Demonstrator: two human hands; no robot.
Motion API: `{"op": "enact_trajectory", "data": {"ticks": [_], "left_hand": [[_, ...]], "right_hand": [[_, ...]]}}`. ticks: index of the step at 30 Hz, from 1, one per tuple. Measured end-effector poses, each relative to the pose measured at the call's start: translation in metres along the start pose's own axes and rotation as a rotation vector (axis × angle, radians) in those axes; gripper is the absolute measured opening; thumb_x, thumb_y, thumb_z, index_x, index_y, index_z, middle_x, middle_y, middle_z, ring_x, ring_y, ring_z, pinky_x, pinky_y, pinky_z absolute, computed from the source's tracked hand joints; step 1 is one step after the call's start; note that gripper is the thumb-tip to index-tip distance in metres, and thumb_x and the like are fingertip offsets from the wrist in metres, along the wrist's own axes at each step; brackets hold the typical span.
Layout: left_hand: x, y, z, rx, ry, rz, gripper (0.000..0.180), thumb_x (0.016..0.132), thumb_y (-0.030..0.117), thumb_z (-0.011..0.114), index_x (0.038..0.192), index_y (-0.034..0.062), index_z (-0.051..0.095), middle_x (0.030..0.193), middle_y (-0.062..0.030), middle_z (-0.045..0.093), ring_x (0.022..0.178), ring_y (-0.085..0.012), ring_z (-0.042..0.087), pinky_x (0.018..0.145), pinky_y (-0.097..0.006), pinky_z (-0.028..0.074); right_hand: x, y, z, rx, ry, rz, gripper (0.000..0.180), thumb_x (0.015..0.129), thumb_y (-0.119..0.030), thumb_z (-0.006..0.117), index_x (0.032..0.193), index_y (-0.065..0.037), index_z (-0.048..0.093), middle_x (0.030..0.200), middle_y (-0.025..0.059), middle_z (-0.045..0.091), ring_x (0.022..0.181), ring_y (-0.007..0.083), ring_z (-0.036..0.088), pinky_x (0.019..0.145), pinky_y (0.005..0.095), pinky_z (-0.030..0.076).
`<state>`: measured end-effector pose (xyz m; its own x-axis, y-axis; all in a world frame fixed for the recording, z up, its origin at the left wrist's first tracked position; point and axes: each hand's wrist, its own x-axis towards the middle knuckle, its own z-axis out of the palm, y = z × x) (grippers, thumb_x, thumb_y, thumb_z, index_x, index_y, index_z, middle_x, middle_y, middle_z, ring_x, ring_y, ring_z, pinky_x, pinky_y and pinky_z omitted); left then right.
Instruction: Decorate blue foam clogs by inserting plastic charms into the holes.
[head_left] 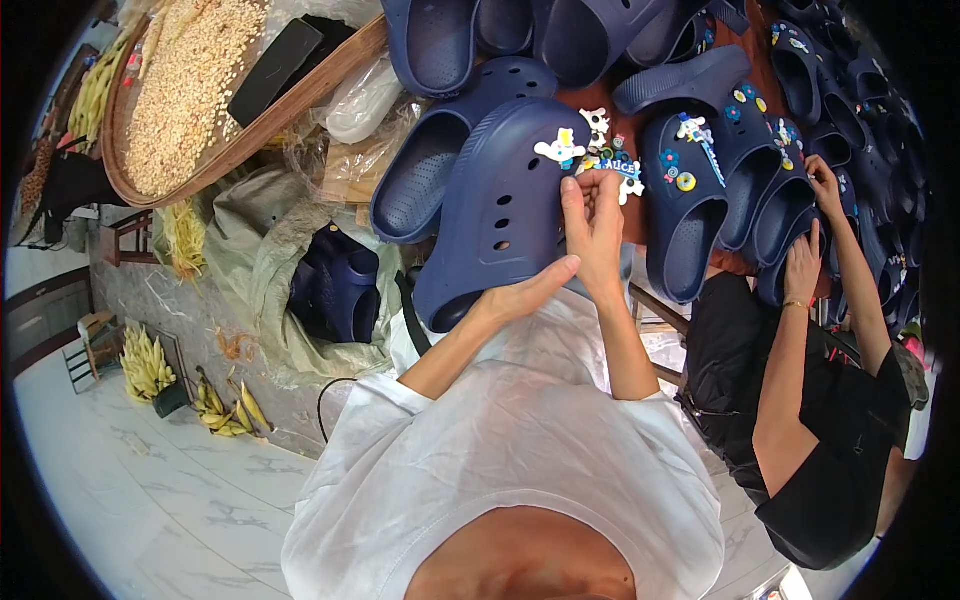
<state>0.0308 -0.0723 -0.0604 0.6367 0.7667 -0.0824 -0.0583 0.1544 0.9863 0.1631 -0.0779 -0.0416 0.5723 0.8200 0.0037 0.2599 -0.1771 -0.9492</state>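
Note:
A large navy blue clog [500,200] with round holes is tilted in front of me, a white and blue cartoon charm [562,150] fixed near its toe. My left hand [525,292] grips it from below; the thumb shows and the other fingers are hidden behind the shoe. My right hand [597,230] is at the clog's right side, thumb and fingers pinched together just below the charm. What they hold, if anything, is too small to make out. Beyond those fingertips lies a small cluster of shoe charms [628,187], white figures and a lettered piece among them.
More navy clogs [425,165] crowd the reddish table, and decorated ones [685,215] stand to the right. There a co-worker's hands [802,265] touch another clog. At left are an open sack [265,290] with clogs inside, a wooden tray [290,100] of pale kernels, and corn cobs [147,365] on the floor.

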Motion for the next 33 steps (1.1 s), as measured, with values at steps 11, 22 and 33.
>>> {"op": "enact_trajectory", "data": {"ticks": [11, 22, 33], "left_hand": [[-0.005, -0.006, -0.008, -0.295, 0.126, -0.069, 0.031, 0.082, 0.005, 0.065, 0.112, -0.0022, 0.061, 0.104, -0.0047, 0.059, 0.093, -0.0149, 0.056, 0.081, -0.031, 0.046], [-0.020, -0.007, -0.003, -0.813, 0.209, -0.213, 0.008, 0.081, -0.001, 0.061, 0.086, 0.0022, 0.067, 0.088, -0.0002, 0.063, 0.087, -0.0112, 0.057, 0.082, -0.027, 0.042], [-0.036, 0.004, -0.001, -0.532, 0.269, -0.299, 0.007, 0.081, -0.001, 0.065, 0.087, 0.0033, 0.064, 0.087, 0.0006, 0.061, 0.080, -0.0107, 0.057, 0.076, -0.026, 0.043]], "right_hand": [[0.005, 0.002, -0.003, -0.056, -0.040, -0.062, 0.031, 0.098, -0.029, 0.062, 0.093, -0.004, 0.045, 0.071, 0.0022, 0.047, 0.062, 0.0105, 0.045, 0.056, 0.0280, 0.039], [0.007, 0.018, -0.004, -0.283, 0.112, -0.214, 0.017, 0.103, -0.017, 0.044, 0.098, -0.001, 0.049, 0.073, 0.0225, 0.057, 0.067, 0.0424, 0.059, 0.061, 0.0475, 0.045], [0.033, 0.024, -0.019, -0.467, 0.182, -0.349, 0.016, 0.096, -0.012, 0.057, 0.106, 0.001, 0.055, 0.099, 0.0208, 0.058, 0.090, 0.0383, 0.060, 0.077, 0.0444, 0.047]]}}
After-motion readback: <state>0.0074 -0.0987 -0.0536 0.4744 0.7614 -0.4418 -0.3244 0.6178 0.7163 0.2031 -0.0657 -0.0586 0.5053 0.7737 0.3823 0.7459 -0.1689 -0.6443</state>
